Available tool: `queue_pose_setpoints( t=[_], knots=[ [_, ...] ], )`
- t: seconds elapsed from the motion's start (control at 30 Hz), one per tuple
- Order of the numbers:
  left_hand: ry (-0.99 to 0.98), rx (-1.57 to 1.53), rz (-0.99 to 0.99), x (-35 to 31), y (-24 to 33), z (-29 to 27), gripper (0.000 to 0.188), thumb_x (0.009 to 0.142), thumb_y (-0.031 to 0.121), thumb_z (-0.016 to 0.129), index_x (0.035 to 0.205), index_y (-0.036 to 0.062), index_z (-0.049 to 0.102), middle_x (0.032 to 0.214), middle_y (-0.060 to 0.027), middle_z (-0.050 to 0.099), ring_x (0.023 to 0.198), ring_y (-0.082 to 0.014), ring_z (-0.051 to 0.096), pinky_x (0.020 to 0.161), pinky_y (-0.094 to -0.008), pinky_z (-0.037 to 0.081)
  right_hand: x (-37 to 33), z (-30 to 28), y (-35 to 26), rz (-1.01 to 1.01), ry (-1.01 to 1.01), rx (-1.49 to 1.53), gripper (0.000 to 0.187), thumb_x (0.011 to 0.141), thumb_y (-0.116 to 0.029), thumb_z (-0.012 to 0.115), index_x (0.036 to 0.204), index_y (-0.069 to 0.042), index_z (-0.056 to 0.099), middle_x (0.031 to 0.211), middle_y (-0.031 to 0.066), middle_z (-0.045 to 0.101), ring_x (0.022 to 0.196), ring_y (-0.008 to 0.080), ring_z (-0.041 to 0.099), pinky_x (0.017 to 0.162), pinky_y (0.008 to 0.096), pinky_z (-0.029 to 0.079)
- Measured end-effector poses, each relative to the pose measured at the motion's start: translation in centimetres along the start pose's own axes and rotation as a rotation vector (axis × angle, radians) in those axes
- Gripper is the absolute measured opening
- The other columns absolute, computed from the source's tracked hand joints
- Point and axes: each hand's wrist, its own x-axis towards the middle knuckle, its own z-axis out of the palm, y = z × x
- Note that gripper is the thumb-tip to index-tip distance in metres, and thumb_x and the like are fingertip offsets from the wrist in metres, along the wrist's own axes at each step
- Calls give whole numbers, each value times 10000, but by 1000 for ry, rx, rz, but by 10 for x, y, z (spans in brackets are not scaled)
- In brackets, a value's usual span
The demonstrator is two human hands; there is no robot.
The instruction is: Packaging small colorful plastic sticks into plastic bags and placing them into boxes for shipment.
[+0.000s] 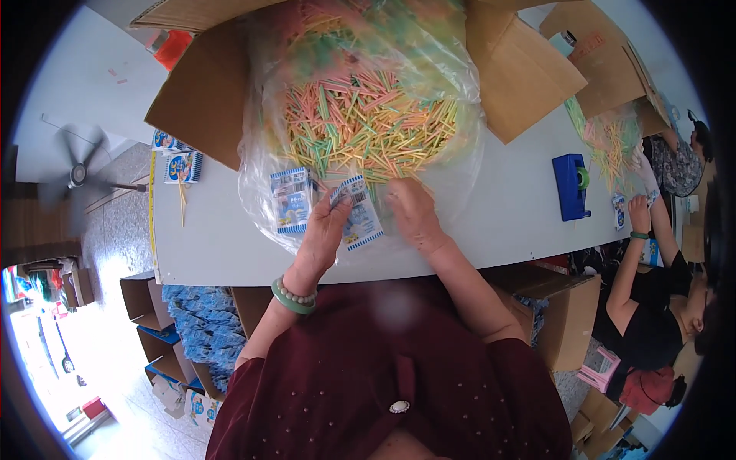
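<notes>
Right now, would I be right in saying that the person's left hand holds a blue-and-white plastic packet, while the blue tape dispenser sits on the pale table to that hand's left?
Not quite: in the head view, the left hand holds the blue-and-white plastic packet, but the blue tape dispenser sits on the pale table to that hand's right.

You've got a blue tape dispenser [568,189], green roll [583,179] loaded, by the near edge of the table [510,211] on your right! Off the left edge, a fan [77,175], blurred blades! Farther right along the near edge, a co-worker in black [648,307], pink stool [599,372] close by!
</notes>
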Motion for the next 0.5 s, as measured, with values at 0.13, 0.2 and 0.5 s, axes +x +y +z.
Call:
queue_pose_setpoints(
  t=[0.13,0.2,0.5],
  knots=[
    [87,-74,-50,8,-4,-4,111,918,76,570,989,34,646,903,19,646,809,-59,561,744,-234,482,-5,0,-5,-11,-105,54,143,834,-26,573,965,-41,517,886,150,579,829,344,581,699,366,470],
    [107,1,-25,9,-7,-7,72,891,44,602,907,40,672,848,26,653,758,-57,563,714,-233,486,0,-5,-16,111,85,290,144,826,-1,563,961,-36,522,906,147,575,864,338,580,720,371,474],
    [88,324,266,13,-5,-1,66,873,1,608,848,40,655,802,47,615,755,-22,490,694,-205,427,1,-11,-8,314,-38,204,58,933,-72,501,947,-16,498,929,121,650,886,239,628,805,315,477]
  ],
)
